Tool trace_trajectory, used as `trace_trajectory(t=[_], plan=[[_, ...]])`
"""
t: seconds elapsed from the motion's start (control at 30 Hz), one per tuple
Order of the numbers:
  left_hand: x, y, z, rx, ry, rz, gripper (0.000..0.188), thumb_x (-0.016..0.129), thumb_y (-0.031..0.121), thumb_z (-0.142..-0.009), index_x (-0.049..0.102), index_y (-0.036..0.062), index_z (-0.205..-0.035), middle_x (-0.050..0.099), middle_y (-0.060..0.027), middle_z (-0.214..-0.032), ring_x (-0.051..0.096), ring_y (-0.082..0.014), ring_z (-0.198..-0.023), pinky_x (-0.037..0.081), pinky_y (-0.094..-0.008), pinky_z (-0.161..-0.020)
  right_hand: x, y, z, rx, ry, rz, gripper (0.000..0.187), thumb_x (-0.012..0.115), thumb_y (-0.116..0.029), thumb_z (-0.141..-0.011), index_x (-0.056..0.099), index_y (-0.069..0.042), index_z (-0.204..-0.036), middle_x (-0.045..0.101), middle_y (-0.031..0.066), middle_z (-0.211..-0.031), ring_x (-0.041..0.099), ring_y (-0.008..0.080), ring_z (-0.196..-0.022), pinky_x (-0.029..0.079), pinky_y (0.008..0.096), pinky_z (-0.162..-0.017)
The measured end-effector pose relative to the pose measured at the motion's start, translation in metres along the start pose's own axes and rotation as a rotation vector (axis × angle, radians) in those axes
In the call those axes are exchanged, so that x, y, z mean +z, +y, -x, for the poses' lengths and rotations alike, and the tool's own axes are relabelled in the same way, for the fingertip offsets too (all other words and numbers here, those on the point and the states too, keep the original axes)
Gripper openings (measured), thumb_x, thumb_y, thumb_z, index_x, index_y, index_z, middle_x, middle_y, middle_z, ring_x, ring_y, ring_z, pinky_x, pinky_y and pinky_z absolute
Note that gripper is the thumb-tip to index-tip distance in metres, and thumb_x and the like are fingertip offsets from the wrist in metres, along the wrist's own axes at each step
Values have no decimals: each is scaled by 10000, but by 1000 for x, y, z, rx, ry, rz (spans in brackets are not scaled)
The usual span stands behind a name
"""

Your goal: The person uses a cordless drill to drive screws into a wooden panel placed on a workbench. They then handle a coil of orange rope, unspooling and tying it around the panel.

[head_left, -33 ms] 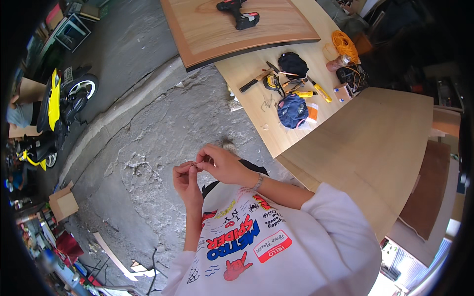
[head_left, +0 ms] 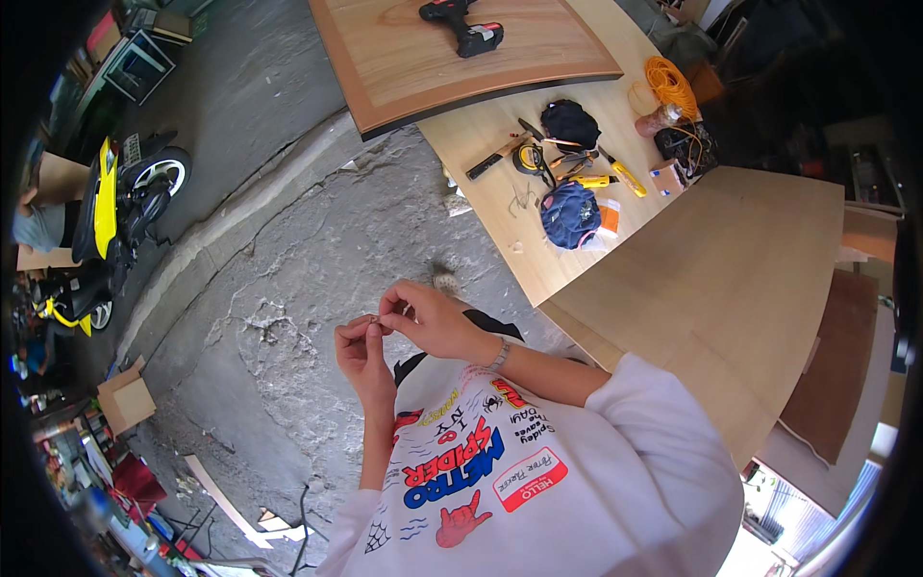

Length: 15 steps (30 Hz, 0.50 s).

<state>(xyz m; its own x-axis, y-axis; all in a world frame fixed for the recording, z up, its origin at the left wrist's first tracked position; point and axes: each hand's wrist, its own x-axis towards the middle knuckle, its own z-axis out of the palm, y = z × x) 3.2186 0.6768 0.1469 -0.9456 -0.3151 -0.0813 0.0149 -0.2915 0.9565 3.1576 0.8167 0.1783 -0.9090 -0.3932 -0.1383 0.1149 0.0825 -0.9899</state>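
Note:
My left hand (head_left: 362,351) and my right hand (head_left: 420,315) meet in front of my shirt, above the rough concrete floor. Thumb and fingers of both are pinched together at the same spot. Between the fingertips is something tiny, too small to name. A metal-banded watch circles my right wrist. The nearest things on the pale plywood table (head_left: 538,274) are a dark blue cloth cap-like bundle (head_left: 570,215), an orange-and-white packet (head_left: 609,217) and some thin wire-like pieces (head_left: 524,199).
Beyond lie a tape measure (head_left: 528,159), a hammer-like tool (head_left: 495,159), a yellow-handled tool (head_left: 629,179) and a black cloth bundle (head_left: 570,126). A cordless drill (head_left: 476,38) rests on a framed panel (head_left: 404,77). Orange cord (head_left: 671,87) lies behind; a yellow motorcycle (head_left: 108,197) stands left.

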Motion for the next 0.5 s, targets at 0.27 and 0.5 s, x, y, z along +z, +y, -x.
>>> trace_trajectory(t=[0.27,0.5], plan=[[34,7,-60,-108,-90,-126,76,617,58,-995,561,14,-1021,679,-142,-1052,664,-164,-912,560,-303,-830,-38,42,-47,-22,561,-409,131,637,-62,-966,619,-28,-1091,674,41,-968,652,116,-840,518,249,-702],[30,-38,-118,-407,-163,-278,133,667,109,-973,588,17,-1028,703,-145,-1052,679,-173,-894,568,-308,-802,-240,215,27,191,1253,225,98,612,-75,-960,642,-14,-1031,706,78,-831,645,137,-710,525,299,-634]])
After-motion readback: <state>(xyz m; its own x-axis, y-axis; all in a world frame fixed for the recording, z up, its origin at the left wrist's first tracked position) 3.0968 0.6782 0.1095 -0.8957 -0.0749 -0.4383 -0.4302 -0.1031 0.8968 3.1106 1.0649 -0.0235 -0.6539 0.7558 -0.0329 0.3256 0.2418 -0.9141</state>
